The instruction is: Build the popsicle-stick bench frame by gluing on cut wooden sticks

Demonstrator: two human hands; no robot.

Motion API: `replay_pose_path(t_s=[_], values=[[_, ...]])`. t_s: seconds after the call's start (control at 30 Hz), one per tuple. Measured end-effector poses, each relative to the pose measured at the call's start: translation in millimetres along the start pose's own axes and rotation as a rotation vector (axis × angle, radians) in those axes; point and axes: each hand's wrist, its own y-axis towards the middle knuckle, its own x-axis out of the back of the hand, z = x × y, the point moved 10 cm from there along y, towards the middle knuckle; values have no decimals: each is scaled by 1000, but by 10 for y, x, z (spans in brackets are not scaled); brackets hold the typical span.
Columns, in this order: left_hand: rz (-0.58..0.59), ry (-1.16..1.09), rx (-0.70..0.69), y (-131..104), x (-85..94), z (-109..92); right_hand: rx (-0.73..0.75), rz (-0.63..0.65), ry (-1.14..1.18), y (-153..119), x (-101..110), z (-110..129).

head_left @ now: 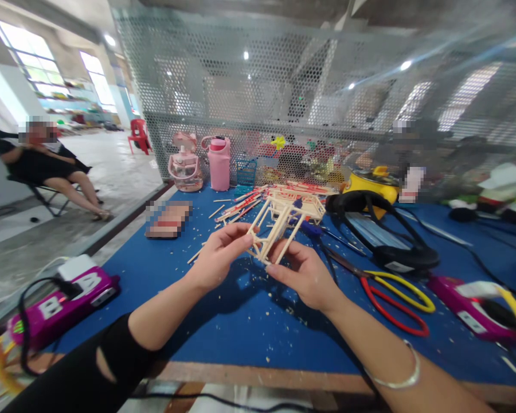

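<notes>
Between both hands, above the blue tabletop, is a small open frame of pale wooden sticks (277, 227). My left hand (223, 252) pinches its lower left corner between thumb and fingers. On the other side, my right hand (305, 272) grips its lower right corner, the thumb at the bottom edge. Behind the frame lie more loose wooden sticks (242, 205), some with red and white wrappers, and another stick structure (316, 209), partly hidden. A dark blue tool (312, 228), its kind unclear, lies just past my right hand.
Red-and-yellow-handled scissors (395, 295) and a black head strap (387, 229) lie to the right. Purple power strips (64, 307) flank both sides. A pink bottle (219, 163) and a clear jug (186, 169) stand before the perforated metal screen (258, 86). A person (47, 155) sits far left.
</notes>
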Motion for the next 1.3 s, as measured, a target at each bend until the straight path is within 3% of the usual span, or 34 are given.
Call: replay_pose_path(t_s=[0.6, 0.77, 1.0, 1.3], values=[[62, -117, 93, 11, -136, 14, 40, 0, -36, 4, 16, 100], [100, -93, 60, -19, -152, -14, 31, 24, -39, -17, 15, 103], [78, -119, 89, -72, -153, -6, -23, -8, -41, -51, 29, 67], [30, -58, 110, -115, -186, 37, 5, 40, -64, -30, -48, 138]])
